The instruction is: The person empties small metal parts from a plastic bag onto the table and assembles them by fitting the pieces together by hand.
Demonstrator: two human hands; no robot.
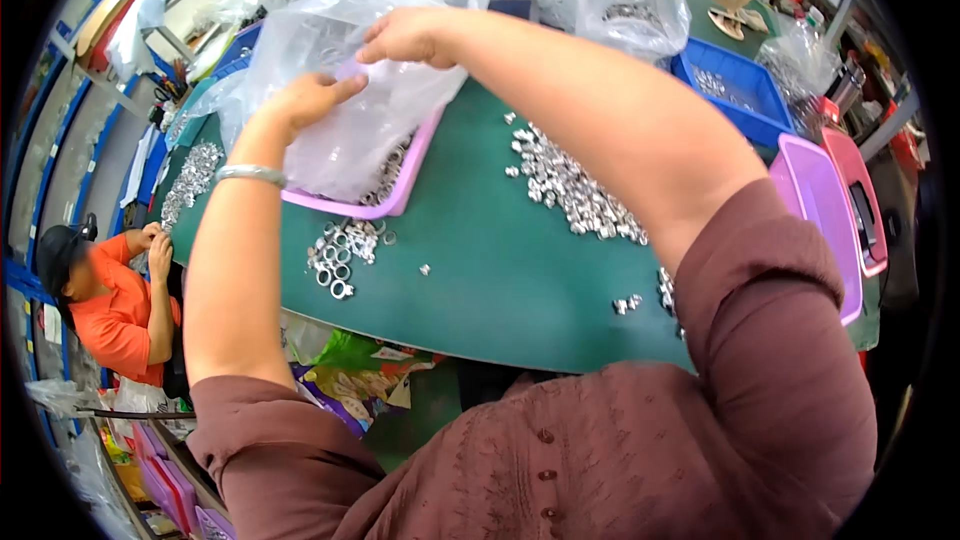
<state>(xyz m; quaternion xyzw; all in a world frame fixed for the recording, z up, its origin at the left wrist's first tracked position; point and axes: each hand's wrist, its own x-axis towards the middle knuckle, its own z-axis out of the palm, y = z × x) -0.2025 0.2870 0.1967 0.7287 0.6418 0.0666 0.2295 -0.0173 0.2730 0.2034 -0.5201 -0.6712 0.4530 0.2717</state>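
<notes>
Over the purple plastic bin [416, 172], the left hand [306, 103] and right hand [413, 37] overlap a translucent plastic bag [345, 145], though whether fingers clamp it I cannot tell.

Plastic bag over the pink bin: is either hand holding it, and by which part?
It cannot be told for sure: the left hand and right hand are both at the upper part of the plastic bag, but no clear grip shows.
</notes>
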